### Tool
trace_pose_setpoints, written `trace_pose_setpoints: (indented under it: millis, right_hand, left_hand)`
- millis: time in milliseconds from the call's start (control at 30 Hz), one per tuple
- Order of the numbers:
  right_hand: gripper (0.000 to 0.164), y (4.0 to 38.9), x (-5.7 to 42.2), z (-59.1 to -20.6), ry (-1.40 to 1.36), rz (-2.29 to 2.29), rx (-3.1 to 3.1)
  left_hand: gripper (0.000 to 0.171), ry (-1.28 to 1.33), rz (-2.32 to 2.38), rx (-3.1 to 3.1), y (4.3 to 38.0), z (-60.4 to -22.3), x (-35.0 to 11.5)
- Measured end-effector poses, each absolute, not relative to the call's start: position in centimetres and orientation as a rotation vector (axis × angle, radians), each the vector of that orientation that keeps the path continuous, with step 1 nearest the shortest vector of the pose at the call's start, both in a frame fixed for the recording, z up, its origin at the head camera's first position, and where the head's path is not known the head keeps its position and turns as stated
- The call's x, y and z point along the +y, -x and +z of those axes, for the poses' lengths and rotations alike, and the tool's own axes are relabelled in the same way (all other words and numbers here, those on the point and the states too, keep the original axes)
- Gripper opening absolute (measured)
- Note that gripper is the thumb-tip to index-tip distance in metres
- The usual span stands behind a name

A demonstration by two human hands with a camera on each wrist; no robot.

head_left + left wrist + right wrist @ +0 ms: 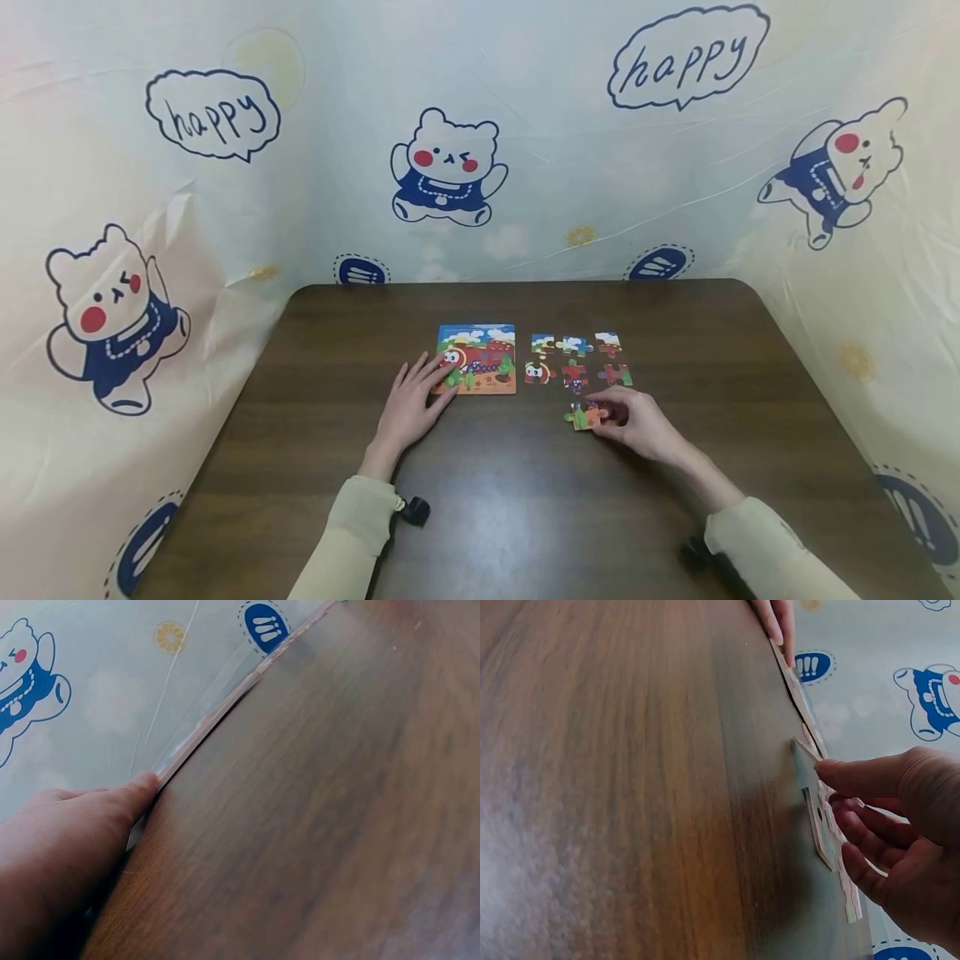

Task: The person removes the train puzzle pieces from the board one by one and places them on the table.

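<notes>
My left hand lies with its fingers spread over the left part of a square cartoon puzzle board. In the left wrist view, the left hand touches the edge of this thin board. My right hand pinches a green and orange puzzle piece between thumb and fingers, just in front of the other pieces. In the right wrist view, the thumb of the right hand is against the tilted puzzle piece. Another thin piece shows below the fingers there.
Several loose pieces sit in rows right of the board, among them a sky piece, a face piece and a red piece. The brown wooden table reaches back to a printed curtain.
</notes>
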State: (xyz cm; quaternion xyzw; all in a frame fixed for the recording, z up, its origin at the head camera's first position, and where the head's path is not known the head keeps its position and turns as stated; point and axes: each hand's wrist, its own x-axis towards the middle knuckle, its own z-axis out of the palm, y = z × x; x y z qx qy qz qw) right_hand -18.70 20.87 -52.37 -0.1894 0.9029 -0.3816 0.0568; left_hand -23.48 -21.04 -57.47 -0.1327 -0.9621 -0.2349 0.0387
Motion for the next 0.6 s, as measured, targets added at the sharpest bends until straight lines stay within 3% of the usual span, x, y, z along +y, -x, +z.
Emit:
trace_pose_setpoints:
  millis: [433,600]
  right_hand:
    - [0.043,18.81,20.87,-53.26,0.711,-0.990,2.883]
    - [0.043,18.88,21.00,-52.73,0.727,-1.023,2.859]
  left_hand:
    - [0.060,0.407,-0.744,-2.947,23.59,-57.06,-21.25]
    - [0.067,0.391,-0.750,-2.955,23.66,-57.18,-21.17]
